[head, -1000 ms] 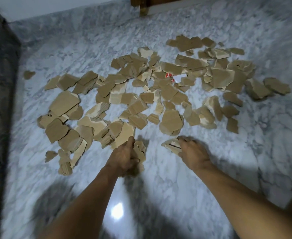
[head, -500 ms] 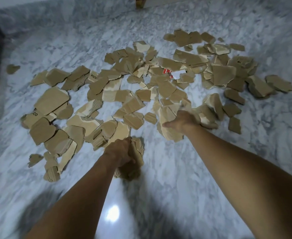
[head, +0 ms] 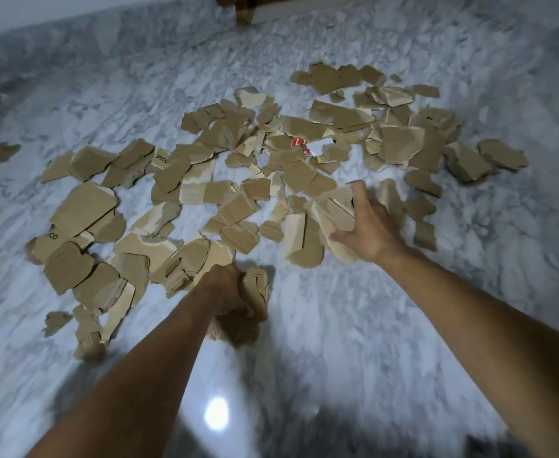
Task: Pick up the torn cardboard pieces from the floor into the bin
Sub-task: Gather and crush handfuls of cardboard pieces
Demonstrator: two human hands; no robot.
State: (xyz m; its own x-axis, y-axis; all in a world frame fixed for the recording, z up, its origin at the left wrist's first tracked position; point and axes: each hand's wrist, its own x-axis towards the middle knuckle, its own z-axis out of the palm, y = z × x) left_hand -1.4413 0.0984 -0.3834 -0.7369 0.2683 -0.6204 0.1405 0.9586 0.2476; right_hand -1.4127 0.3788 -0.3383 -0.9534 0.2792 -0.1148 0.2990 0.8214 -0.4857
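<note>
Here, right hand [head: 368, 226] gripping cardboard pieces [head: 334, 209]

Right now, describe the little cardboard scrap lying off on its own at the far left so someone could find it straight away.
Start at the big spread of torn cardboard pieces on the grey marble floor and follow it to its left end. Past the last pieces there, across a strip of bare marble, lies a small brown scrap. It alone touches no other piece.
</note>
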